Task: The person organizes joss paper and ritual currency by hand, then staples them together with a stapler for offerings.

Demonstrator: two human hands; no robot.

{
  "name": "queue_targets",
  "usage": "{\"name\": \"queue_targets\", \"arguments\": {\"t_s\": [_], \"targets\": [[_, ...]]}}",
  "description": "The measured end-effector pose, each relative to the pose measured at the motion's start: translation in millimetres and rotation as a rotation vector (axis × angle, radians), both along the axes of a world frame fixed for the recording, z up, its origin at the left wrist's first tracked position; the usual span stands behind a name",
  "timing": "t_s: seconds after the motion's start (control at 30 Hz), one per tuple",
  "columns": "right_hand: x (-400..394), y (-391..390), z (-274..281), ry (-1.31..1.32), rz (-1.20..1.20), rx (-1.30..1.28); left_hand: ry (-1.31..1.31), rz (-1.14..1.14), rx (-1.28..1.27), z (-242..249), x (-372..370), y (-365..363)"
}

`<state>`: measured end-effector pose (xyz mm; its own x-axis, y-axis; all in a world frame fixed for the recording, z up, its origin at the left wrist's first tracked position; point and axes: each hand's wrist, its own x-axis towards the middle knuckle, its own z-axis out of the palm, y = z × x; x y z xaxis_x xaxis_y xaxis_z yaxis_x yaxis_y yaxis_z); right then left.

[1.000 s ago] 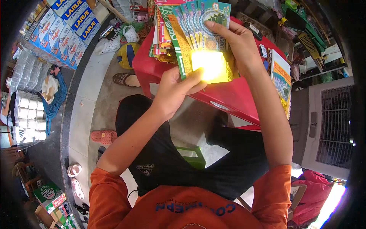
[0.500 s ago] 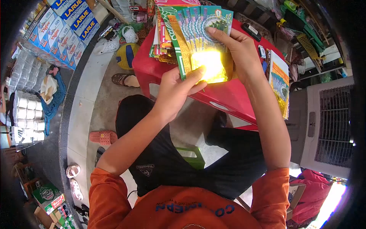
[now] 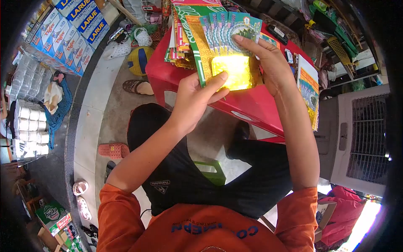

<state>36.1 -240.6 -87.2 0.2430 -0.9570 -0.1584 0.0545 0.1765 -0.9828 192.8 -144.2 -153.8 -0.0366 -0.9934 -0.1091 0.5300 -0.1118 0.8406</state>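
My left hand (image 3: 194, 98) is closed on the lower left of a bundle of joss paper, its thumb pressed on the shiny gold foil (image 3: 237, 71). Above the foil, blue-green printed notes (image 3: 218, 35) spread in a fan, with a yellow patterned strip and a green-and-white sheet (image 3: 188, 31) behind them at left. My right hand (image 3: 270, 59) pinches the rightmost note of the fan between thumb and fingers. Both hands hold the bundle over the near edge of a red plastic table (image 3: 262, 107). The fingers behind the sheets are partly hidden.
A pile of colourful papers (image 3: 178, 52) lies on the table's left side. More printed sheets (image 3: 308, 90) sit at its right edge, near a black object (image 3: 277, 34). An air cooler (image 3: 365, 130) stands right; beer cartons (image 3: 67, 42), a ball (image 3: 140, 60) and sandals are left.
My right hand has shifted slightly right with the end note, so the fan is a little wider. Glare on the gold foil has lessened. My left hand stays nearly still.
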Motion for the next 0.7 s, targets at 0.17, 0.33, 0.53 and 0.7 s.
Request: {"name": "queue_targets", "arguments": {"t_s": [0.17,0.33,0.53,0.7], "targets": [[-3,-3,-2,0.022,0.048,0.026,0.0,0.005,0.004,-4,0,-1],[-2,-1,6,0.072,0.05,0.052,-0.005,-0.001,0.018,1,0,0],[1,-10,7,0.0,0.097,-0.042,0.002,0.01,0.008,0,-1,-1],[2,-8,6,-0.047,0.129,0.06,0.001,0.001,0.017,-1,1,-1]]}}
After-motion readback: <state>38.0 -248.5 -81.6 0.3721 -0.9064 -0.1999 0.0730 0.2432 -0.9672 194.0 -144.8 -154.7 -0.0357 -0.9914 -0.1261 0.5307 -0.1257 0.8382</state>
